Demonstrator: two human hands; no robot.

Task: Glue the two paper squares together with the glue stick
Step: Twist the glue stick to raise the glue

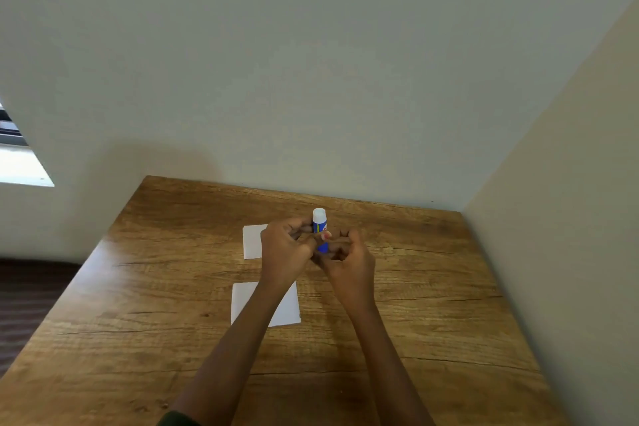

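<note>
Here the left hand (285,249) and right hand (349,258) both grasp the blue glue stick (321,230) upright above the counter (415,287), its white cap (319,215) on. One paper square (251,240) lies just left of the stick, the other paper square (242,301) nearer the person. Uncapping seems in hand; next, pull the cap off.

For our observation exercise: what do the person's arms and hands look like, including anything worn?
Both forearms are bare, and no ring, watch or glove shows on the left hand or right hand. Only a dark green sleeve edge shows on the left arm.
</note>
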